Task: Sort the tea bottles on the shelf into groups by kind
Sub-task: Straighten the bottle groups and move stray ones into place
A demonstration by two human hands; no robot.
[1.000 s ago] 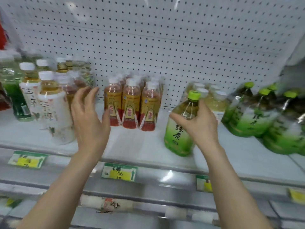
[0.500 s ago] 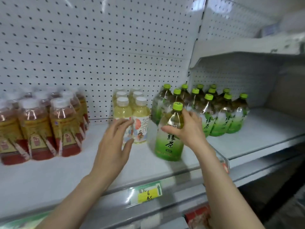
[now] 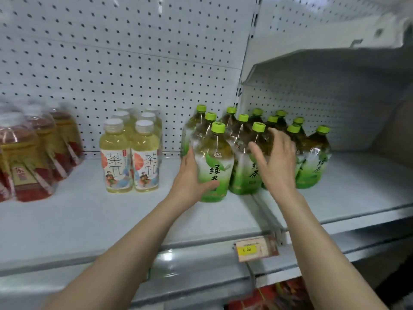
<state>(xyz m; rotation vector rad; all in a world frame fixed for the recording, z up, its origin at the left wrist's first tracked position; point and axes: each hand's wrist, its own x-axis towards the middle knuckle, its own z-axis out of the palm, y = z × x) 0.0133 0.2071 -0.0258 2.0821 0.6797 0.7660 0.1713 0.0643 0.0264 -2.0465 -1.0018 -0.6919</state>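
Observation:
A green-capped green tea bottle [image 3: 215,153] stands at the front left of a cluster of the same green tea bottles [image 3: 279,124] on the white shelf [image 3: 89,220]. My left hand [image 3: 190,182] wraps its lower left side, thumb across the label. My right hand [image 3: 277,162] hovers with fingers spread in front of the neighbouring green bottles, holding nothing. To the left stand several pale yellow tea bottles [image 3: 129,157] with white caps. Red-labelled amber tea bottles [image 3: 33,157] sit blurred at the far left.
A white pegboard wall [image 3: 134,63] backs the shelf. A low divider rail [image 3: 267,213] runs from front to back under the green cluster. A yellow price tag [image 3: 254,249] hangs on the front edge. The right shelf bay [image 3: 362,180] lies beyond the bottles.
The green tea bottle moved right and now stands against the green cluster. My right hand let go of it and opened; my left hand came across and took hold of it.

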